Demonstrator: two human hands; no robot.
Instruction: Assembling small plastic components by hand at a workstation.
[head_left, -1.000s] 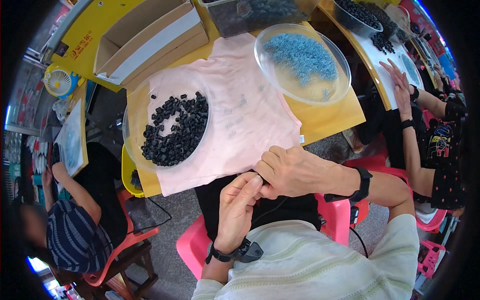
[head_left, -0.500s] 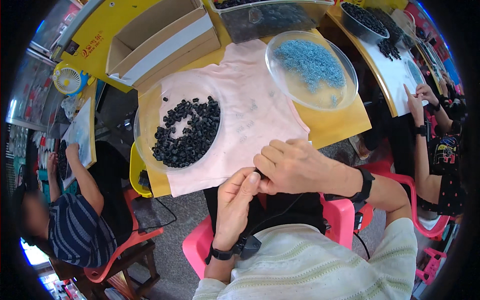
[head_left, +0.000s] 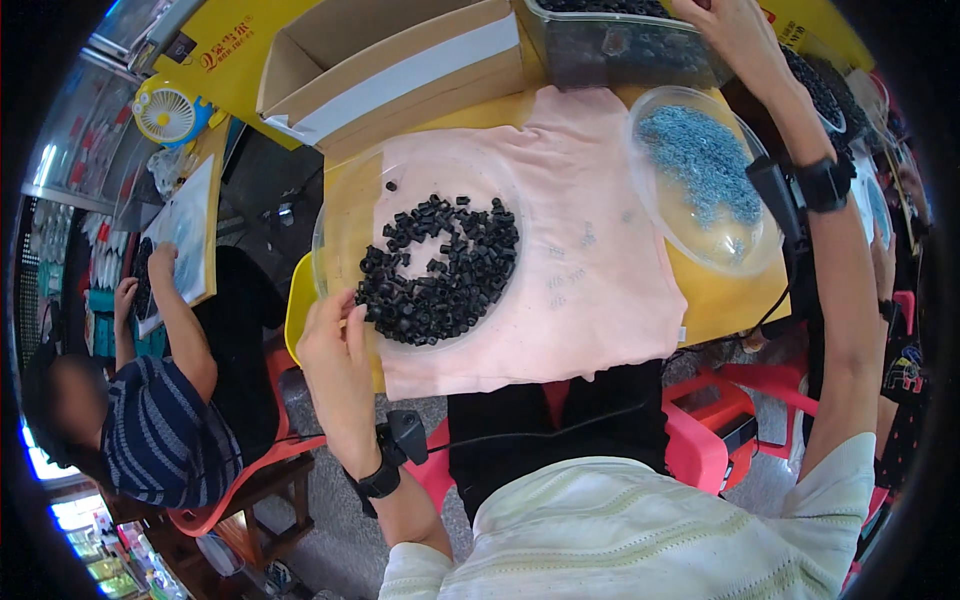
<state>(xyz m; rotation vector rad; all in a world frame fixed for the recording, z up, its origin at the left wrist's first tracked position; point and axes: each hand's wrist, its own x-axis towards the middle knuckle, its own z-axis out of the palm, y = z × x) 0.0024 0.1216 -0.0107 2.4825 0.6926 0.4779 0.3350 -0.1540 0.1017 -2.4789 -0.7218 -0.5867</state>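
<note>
My left hand [head_left: 336,368] is at the near left rim of a clear round tray [head_left: 322,240], thumb and fingers slightly apart beside a heap of small black cylindrical parts [head_left: 440,270]. No part shows in its grasp. At the far right my right hand [head_left: 738,38] reaches over the corner of a clear plastic bin [head_left: 630,55] of black parts. Its fingertips are bent together and partly cut off by the upper edge; what they hold, if anything, cannot be made out. A second clear round tray [head_left: 735,262] carries small bluish clear pieces [head_left: 695,160].
A pink cloth [head_left: 590,330] covers much of the yellow table [head_left: 715,300], under the left tray. An open cardboard box [head_left: 400,85] stands at the back. A cable [head_left: 540,432] crosses my lap. Co-workers sit left [head_left: 150,430] and right.
My hands were together in front of me, on a small dark part. They have separated: the left to the black parts, the right to the far bin. The view has shifted.
</note>
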